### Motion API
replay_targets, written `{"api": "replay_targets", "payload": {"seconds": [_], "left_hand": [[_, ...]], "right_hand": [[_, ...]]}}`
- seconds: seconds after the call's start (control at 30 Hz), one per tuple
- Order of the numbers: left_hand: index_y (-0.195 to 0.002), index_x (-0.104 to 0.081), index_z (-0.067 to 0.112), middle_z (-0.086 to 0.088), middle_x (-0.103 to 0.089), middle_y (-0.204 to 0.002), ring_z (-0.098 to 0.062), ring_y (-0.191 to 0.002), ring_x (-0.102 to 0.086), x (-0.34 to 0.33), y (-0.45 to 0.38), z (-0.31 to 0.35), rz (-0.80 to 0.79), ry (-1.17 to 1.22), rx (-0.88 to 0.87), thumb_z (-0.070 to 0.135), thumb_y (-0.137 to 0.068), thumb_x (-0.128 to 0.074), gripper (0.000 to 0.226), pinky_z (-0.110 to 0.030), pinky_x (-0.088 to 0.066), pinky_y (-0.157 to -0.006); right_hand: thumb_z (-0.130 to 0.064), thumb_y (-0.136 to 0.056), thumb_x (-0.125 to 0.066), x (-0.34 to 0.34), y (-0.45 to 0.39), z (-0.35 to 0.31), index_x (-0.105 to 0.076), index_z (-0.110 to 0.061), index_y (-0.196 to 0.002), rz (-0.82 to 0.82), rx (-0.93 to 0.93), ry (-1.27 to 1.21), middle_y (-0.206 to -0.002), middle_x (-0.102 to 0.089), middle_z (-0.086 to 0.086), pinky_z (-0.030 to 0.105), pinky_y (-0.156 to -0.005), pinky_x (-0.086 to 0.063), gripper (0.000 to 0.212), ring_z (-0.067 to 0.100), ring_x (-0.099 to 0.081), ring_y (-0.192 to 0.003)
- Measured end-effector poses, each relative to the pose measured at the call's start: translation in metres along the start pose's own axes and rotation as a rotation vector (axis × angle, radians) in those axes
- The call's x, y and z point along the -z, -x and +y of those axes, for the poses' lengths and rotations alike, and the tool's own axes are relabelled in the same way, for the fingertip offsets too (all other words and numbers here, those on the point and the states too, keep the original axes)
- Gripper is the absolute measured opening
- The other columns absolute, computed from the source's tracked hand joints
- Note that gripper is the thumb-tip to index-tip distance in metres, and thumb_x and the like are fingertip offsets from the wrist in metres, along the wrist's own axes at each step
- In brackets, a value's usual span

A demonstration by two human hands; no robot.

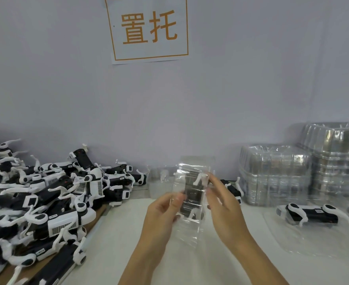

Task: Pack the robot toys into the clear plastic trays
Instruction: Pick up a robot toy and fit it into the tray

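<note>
Clear tray point(192, 194) with one robot toy point(193, 197) inside, held upright above mid-worktop point(190, 264). Left hand point(165, 212) pinches its left edge, right hand point(220, 199) its right edge; probably seating the toy. Loose toy pile point(46, 194) along left edge; empty tray stacks point(276, 173) at back right corner, within reach.

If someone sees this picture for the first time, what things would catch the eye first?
Probably the two hands, left hand and right hand, holding up a clear tray with a robot toy inside, at the centre. Then the big pile of robot toys at left, and the stacked clear trays at right.
</note>
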State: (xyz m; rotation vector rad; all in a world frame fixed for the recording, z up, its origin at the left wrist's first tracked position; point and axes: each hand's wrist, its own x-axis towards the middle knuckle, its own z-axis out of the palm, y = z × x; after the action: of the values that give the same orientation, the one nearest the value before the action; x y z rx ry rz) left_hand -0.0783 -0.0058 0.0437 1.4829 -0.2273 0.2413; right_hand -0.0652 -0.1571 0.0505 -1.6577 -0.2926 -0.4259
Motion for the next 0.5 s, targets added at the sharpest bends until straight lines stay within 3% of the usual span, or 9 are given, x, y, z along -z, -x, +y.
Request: {"api": "replay_targets", "payload": {"seconds": [0.1,0.2,0.27,0.37,0.43,0.5], "left_hand": [[-0.093,-0.078,0.028,0.002,-0.077,-0.094,-0.007,-0.085,-0.07,0.001,-0.001,0.0,0.022,-0.06,-0.052,0.037,-0.092,-0.062,0.018,-0.014,-0.049,-0.071],[-0.09,-0.078,0.027,0.005,-0.077,-0.093,-0.007,-0.089,-0.07,0.006,-0.006,-0.005,0.041,-0.187,-0.115,0.023,-0.094,-0.065,0.015,-0.009,-0.046,-0.073],[-0.085,-0.077,0.03,0.02,-0.072,-0.103,0.007,-0.105,-0.063,0.008,-0.009,-0.005,0.04,-0.354,-0.169,0.021,-0.09,-0.07,0.012,-0.005,-0.043,-0.078],[-0.088,-0.073,0.035,0.037,-0.055,-0.119,0.016,-0.132,-0.035,0.009,-0.01,-0.009,-0.071,-0.741,-0.302,0.035,-0.087,-0.073,0.002,-0.014,-0.033,-0.101],[-0.106,-0.068,0.045,0.039,-0.031,-0.138,0.01,-0.142,-0.011,0.007,-0.008,-0.014,-0.187,-1.079,-0.285,0.056,-0.085,-0.064,0.024,-0.029,-0.011,-0.115],[-0.121,-0.059,0.055,0.035,-0.017,-0.147,0.004,-0.146,0.007,0.004,-0.006,-0.018,-0.239,-1.244,-0.222,0.069,-0.078,-0.061,0.045,-0.037,0.005,-0.116]], "right_hand": [[-0.023,-0.104,-0.045,0.008,-0.005,-0.001,-0.062,-0.051,-0.105,0.026,-0.153,-0.113,-0.117,-0.066,-0.022,0.029,-0.091,-0.051,0.033,-0.005,-0.06,-0.108],[-0.021,-0.104,-0.042,0.017,-0.008,0.004,-0.068,-0.032,-0.111,0.182,-0.264,-0.163,-0.111,-0.07,-0.011,0.032,-0.082,-0.05,0.029,0.011,-0.065,-0.103],[-0.019,-0.102,-0.044,0.023,-0.01,0.007,-0.063,-0.028,-0.115,0.346,-0.308,-0.205,-0.109,-0.069,-0.006,0.038,-0.086,-0.05,0.025,0.014,-0.066,-0.097],[-0.022,-0.1,-0.045,0.034,-0.013,0.008,-0.06,-0.033,-0.115,0.47,-0.286,-0.166,-0.113,-0.066,-0.007,0.04,-0.095,-0.048,0.024,0.011,-0.064,-0.097],[-0.023,-0.1,-0.046,0.04,-0.014,0.008,-0.06,-0.033,-0.117,0.514,-0.235,-0.1,-0.114,-0.066,-0.007,0.038,-0.096,-0.047,0.024,0.012,-0.062,-0.104],[-0.018,-0.098,-0.047,0.042,-0.012,0.008,-0.062,-0.031,-0.112,0.517,-0.159,0.035,-0.11,-0.066,-0.007,0.027,-0.084,-0.046,0.025,0.002,-0.061,-0.099]]}}
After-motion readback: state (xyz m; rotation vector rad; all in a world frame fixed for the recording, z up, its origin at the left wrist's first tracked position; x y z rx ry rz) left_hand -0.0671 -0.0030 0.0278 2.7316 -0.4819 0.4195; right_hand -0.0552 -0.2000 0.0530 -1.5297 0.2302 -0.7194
